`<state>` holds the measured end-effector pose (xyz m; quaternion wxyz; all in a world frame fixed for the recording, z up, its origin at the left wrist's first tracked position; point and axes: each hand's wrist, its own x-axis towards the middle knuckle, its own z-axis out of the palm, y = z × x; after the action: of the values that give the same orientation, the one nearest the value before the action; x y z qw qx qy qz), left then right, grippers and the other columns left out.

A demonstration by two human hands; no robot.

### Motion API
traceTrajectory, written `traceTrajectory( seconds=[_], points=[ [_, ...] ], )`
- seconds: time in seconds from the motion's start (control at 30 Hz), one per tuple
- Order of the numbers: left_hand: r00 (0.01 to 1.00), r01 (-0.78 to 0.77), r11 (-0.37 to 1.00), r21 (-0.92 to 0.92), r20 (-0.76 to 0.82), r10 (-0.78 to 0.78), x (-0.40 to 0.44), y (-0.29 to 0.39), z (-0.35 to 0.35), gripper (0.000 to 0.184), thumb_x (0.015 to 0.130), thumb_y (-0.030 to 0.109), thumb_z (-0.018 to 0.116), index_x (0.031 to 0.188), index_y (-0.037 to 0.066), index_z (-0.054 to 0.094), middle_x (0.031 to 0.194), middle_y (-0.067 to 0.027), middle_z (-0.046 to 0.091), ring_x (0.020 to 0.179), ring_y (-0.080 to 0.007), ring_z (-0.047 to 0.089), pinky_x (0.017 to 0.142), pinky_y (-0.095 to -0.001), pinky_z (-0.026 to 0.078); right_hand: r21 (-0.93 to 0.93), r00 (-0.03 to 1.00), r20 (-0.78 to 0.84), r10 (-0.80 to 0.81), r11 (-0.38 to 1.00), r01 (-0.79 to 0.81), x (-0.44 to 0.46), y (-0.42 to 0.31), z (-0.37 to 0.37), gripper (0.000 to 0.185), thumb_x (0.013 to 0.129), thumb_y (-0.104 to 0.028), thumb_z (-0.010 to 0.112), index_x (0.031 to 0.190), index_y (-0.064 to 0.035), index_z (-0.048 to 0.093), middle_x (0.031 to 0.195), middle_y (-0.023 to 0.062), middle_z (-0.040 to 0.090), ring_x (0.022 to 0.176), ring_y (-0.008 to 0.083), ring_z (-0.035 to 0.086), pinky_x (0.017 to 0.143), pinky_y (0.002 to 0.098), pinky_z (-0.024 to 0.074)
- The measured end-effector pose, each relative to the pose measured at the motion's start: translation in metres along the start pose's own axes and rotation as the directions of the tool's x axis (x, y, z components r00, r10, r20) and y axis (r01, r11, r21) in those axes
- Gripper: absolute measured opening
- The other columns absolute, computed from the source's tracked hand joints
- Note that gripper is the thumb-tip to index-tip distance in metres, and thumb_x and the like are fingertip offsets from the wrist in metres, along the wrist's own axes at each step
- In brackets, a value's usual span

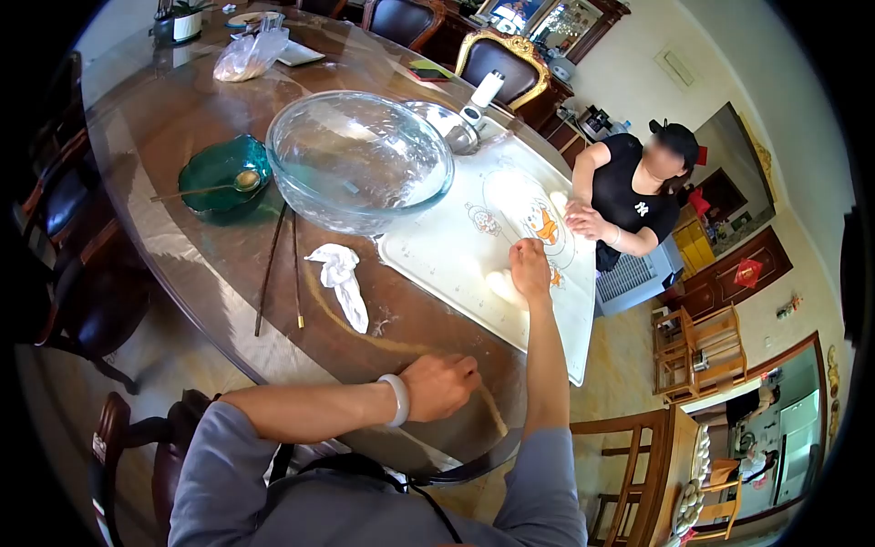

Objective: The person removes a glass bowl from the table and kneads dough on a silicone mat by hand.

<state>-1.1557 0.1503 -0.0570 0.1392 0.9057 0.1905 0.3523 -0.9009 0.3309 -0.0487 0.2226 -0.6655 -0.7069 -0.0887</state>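
Observation:
My right hand (530,267) is closed over a white plastic tray (437,246) printed with a cartoon duck. Right beside it, by the wrist, lies a smooth lump of white dough (502,287). The fingers curl away from me, so whatever they may grip is hidden. My left hand (442,387), with a pale bangle above the wrist, is held in a loose fist near the table's front edge, apart from the tray. No object shows in it. Across the tray, another person's hands (588,221) are at a second white dough piece (558,199).
A large glass bowl (360,159) overlaps the tray's left end, with a metal bowl (447,126) behind. Farther left are a green bowl (223,178) with a spoon, chopsticks (296,264) and a crumpled white cloth (340,283). A wooden chair (629,447) stands at lower right.

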Motion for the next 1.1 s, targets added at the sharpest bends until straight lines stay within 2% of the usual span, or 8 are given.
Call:
traceTrajectory(
  seconds=[0.2,0.3,0.43,0.7,0.87,0.9,0.97,1.1],
  points=[
    [0.997,0.048,0.999,0.002,0.066,-0.048,0.002,-0.001,-0.009,0.011,0.073,0.01,0.062,0.081,0.004,0.058,0.086,-0.0092,0.056,0.072,-0.0268,0.06,0.059,-0.0366,0.049,0.058,0.996,-0.093,-0.012,0.998,0.018,-0.014,-0.003,-0.022,0.029,0.093,-0.029,0.044,0.089,-0.0044,0.058,0.093,0.0183,0.059,0.089,0.0375,0.057,0.077,0.0463,0.0466],
    [1.0,0.016,1.0,-0.01,-0.009,-0.016,0.002,-0.002,-0.005,0.01,0.074,0.011,0.062,0.081,0.004,0.058,0.087,-0.0092,0.057,0.072,-0.027,0.06,0.059,-0.0368,0.05,-0.066,0.982,-0.15,0.115,0.99,-0.126,-0.033,0.028,-0.027,0.036,0.095,-0.034,0.04,0.09,-0.0036,0.059,0.089,0.0207,0.06,0.089,0.0384,0.057,0.077,0.0474,0.0463],
    [1.0,0.003,1.0,-0.014,-0.025,-0.003,0.001,0.001,-0.003,0.009,0.075,0.011,0.061,0.081,0.004,0.058,0.088,-0.0093,0.057,0.073,-0.027,0.06,0.06,-0.0371,0.05,-0.138,0.981,0.032,0.193,0.973,-0.187,-0.071,0.058,-0.033,0.042,0.095,-0.042,0.038,0.092,-0.005,0.059,0.091,0.0222,0.06,0.086,0.0395,0.059,0.076,0.0496,0.0463],
    [0.999,0.031,0.999,-0.038,-0.009,-0.031,0.001,-0.004,-0.003,0.009,0.077,0.012,0.06,0.082,0.005,0.059,0.089,-0.008,0.058,0.078,-0.0265,0.061,0.061,-0.0387,0.05,0.338,0.883,-0.071,0.465,0.844,-0.417,-0.092,0.032,-0.035,0.045,0.086,-0.046,0.057,0.088,-0.0028,0.045,0.074,0.0221,0.059,0.076,0.0412,0.059,0.07,0.0444,0.0449],
    [0.999,0.032,0.999,-0.03,-0.011,-0.032,0.002,-0.002,-0.007,0.009,0.075,0.012,0.06,0.079,0.004,0.06,0.085,-0.0124,0.057,0.078,-0.0282,0.06,0.062,-0.0379,0.051,0.433,0.884,-0.044,0.466,0.806,-0.403,-0.084,0.004,-0.075,0.046,0.079,-0.038,0.069,0.108,-0.003,0.06,0.081,0.0131,0.065,0.076,0.0226,0.061,0.071,0.0339,0.0467],
    [0.999,0.039,0.999,-0.022,-0.007,-0.039,0.002,-0.003,-0.007,0.009,0.075,0.012,0.06,0.079,0.004,0.06,0.085,-0.0124,0.057,0.078,-0.0281,0.06,0.062,-0.0378,0.051,0.495,0.921,-0.149,0.36,0.833,-0.245,-0.08,0.019,-0.071,0.038,0.079,-0.033,0.07,0.1,-0.0014,0.065,0.081,0.0116,0.066,0.07,0.0174,0.06,0.063,0.0304,0.0475],
    [0.999,0.023,1.0,-0.013,-0.038,-0.023,0.001,-0.005,-0.005,0.01,0.075,0.012,0.06,0.079,0.003,0.06,0.086,-0.0124,0.057,0.078,-0.0279,0.06,0.062,-0.0377,0.051,0.666,0.894,-0.07,0.442,0.688,-0.288,-0.077,0.004,-0.096,0.029,0.083,-0.03,0.068,0.092,-0.0018,0.065,0.074,0.0019,0.062,0.061,0.0077,0.055,0.049,0.0214,0.0427],
    [1.0,0.024,0.999,-0.025,0.02,-0.024,0.001,-0.001,-0.007,0.01,0.074,0.012,0.06,0.079,0.003,0.06,0.087,-0.0127,0.057,0.079,-0.0275,0.06,0.061,-0.0374,0.051,0.405,0.811,0.182,0.556,0.709,-0.578,-0.066,0.054,-0.098,0.03,0.084,-0.033,0.062,0.085,-0.0036,0.065,0.073,0.0016,0.061,0.062,0.0087,0.055,0.052,0.0233,0.043]
  ],
)
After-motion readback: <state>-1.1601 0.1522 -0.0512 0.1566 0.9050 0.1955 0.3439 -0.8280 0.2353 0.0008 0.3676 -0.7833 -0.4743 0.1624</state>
